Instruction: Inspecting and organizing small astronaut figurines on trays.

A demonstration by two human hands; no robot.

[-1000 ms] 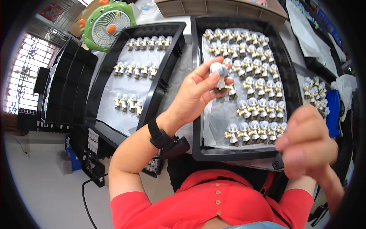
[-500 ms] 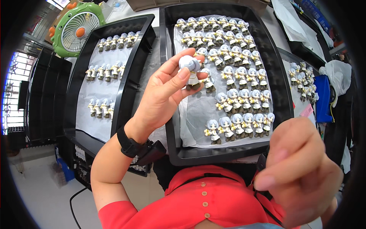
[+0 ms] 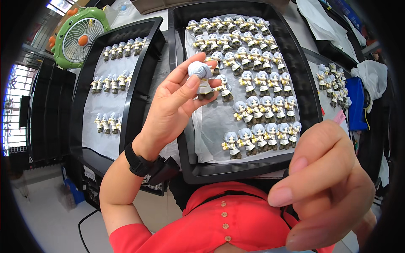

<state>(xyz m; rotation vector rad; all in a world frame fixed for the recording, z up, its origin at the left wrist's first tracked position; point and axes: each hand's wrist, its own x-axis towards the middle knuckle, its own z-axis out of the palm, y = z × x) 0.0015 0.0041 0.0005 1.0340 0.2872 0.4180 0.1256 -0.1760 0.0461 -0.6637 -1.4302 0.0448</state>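
My left hand [image 3: 172, 99] is closed around one small figurine [image 3: 200, 78] with pale blue-grey hair, a white outfit and dark brown feet. Thumb and fingers grip its sides above the large black tray [image 3: 247, 173]. Close behind it in the tray stands another such figurine [image 3: 224, 88]. Further right, rows of matching figurines [image 3: 263, 105] rest on white lining paper. My right hand [image 3: 329, 181] is raised large at the lower right. Its fingers are loosely bent with the tips apart, and I see nothing between them.
On the left, a second black tray [image 3: 128, 99] holds several rows of figurines. A green fan [image 3: 82, 38] stands behind it. More figurines [image 3: 333, 84] lie clustered at the right, beside a blue object [image 3: 357, 103] and a clear plastic bag [image 3: 373, 80].
The view has shifted slightly, so the trays sit a little further left. My left hand still grips the figurine. My right hand, blurred before, has its fingers further apart.
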